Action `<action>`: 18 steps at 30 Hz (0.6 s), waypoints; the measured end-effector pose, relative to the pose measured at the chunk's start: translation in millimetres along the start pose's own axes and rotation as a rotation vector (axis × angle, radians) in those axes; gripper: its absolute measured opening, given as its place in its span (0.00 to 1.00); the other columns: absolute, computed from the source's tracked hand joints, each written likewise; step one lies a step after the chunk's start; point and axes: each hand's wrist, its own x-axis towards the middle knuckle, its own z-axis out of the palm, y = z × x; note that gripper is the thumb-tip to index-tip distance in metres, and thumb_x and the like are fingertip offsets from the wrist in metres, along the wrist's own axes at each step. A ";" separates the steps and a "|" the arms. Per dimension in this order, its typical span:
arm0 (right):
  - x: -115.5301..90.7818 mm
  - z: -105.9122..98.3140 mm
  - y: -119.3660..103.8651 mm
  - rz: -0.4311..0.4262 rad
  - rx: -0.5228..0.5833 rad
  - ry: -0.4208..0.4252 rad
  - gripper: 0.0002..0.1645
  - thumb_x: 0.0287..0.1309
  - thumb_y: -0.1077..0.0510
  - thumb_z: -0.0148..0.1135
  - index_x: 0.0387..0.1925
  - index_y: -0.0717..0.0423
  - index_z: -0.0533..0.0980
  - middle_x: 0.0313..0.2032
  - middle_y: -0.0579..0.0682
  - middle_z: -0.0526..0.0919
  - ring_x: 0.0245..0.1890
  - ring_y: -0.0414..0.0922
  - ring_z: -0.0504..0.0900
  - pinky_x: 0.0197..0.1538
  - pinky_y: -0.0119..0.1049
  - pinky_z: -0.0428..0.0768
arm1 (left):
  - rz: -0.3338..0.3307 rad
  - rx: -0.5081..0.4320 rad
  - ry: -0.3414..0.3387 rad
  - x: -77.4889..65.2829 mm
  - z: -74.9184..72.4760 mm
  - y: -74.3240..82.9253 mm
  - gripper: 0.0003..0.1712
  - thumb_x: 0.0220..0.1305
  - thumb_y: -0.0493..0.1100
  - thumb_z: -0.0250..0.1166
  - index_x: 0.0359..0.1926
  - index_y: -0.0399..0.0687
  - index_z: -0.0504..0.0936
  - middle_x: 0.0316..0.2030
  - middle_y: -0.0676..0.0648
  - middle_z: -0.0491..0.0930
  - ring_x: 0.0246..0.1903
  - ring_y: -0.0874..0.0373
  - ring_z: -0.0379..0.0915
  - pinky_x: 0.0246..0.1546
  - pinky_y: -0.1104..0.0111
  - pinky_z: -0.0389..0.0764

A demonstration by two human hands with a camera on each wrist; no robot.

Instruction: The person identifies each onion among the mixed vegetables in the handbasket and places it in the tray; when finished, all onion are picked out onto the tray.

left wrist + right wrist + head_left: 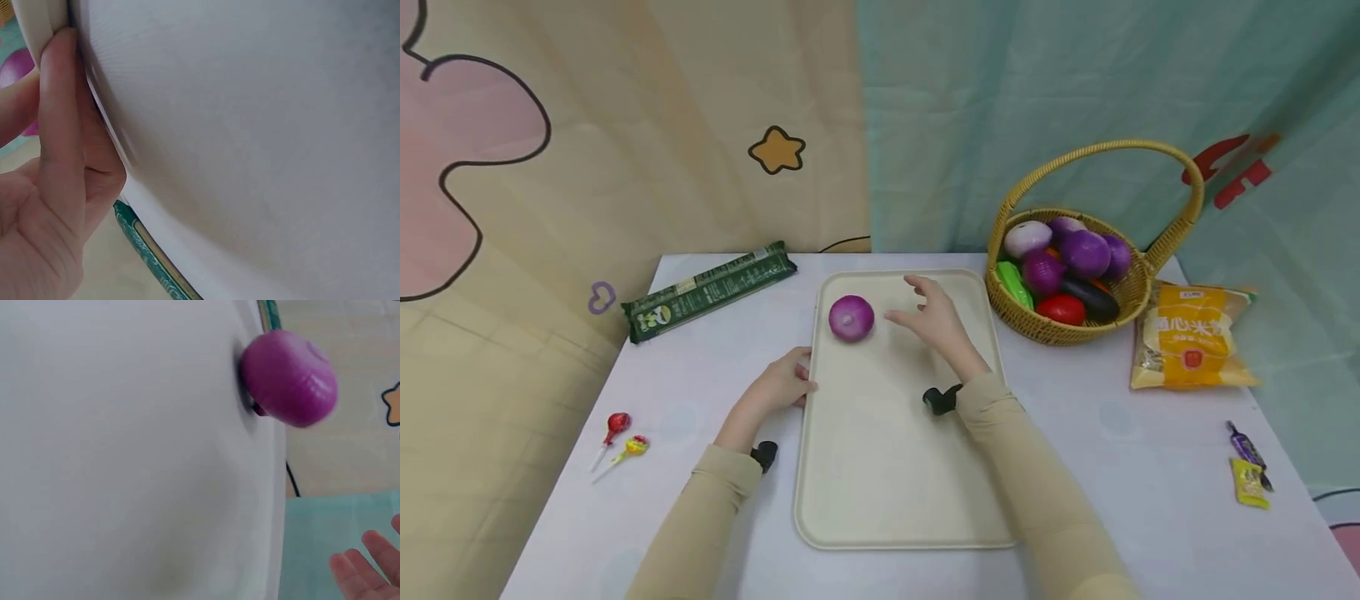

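Head view: left grip (775,384) holds one tray (887,467) bearing one onion (852,318).

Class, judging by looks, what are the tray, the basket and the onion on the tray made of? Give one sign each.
Tray: probably matte plastic; smooth surface, raised rim.
Basket: wicker or wicker-like plastic, slight sheen; woven strands show.
Onion: glossy, perhaps plastic; bright highlights, though real skin is possible.

"心米" on yellow bag (1193,337), green packet (709,292) lettering illegible
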 end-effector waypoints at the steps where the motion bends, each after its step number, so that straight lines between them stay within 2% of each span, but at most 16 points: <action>1: -2.6 -7.9 -1.3 -0.015 0.005 0.019 0.43 0.56 0.52 0.72 0.70 0.56 0.64 0.70 0.56 0.66 0.69 0.53 0.65 0.70 0.48 0.72 | 0.001 -0.005 0.000 0.3 -0.7 -0.3 0.38 0.65 0.31 0.61 0.73 0.35 0.55 0.42 0.38 0.74 0.27 0.57 0.80 0.33 0.67 0.85; 4: -11.4 -34.1 -3.5 -0.060 0.028 0.102 0.36 0.59 0.54 0.69 0.66 0.59 0.68 0.66 0.57 0.71 0.67 0.53 0.68 0.68 0.48 0.73 | -0.003 -0.019 -0.004 -0.1 -2.5 -0.7 0.38 0.65 0.31 0.60 0.73 0.35 0.55 0.41 0.38 0.73 0.27 0.57 0.80 0.32 0.67 0.86; 9: -22.2 -81.9 3.2 -0.090 0.074 0.298 0.27 0.61 0.55 0.68 0.59 0.63 0.74 0.59 0.59 0.77 0.61 0.53 0.75 0.65 0.47 0.77 | -0.022 -0.016 -0.003 -1.9 -3.6 -1.3 0.38 0.66 0.31 0.60 0.73 0.36 0.55 0.42 0.38 0.73 0.28 0.57 0.79 0.32 0.67 0.86; 14: -27.7 -125.7 21.7 -0.011 0.047 0.458 0.28 0.62 0.51 0.67 0.58 0.62 0.75 0.58 0.58 0.79 0.60 0.51 0.76 0.64 0.40 0.78 | -0.029 -0.026 -0.001 -0.8 -2.5 -2.3 0.38 0.66 0.32 0.60 0.74 0.37 0.55 0.44 0.38 0.73 0.29 0.56 0.80 0.33 0.67 0.86; 18: -31.1 -147.8 35.8 0.078 0.004 0.539 0.31 0.61 0.47 0.66 0.60 0.59 0.73 0.61 0.55 0.77 0.62 0.49 0.75 0.66 0.38 0.75 | -0.031 -0.030 -0.006 0.6 -1.2 -2.7 0.39 0.66 0.32 0.60 0.74 0.37 0.54 0.44 0.38 0.73 0.29 0.56 0.80 0.34 0.68 0.85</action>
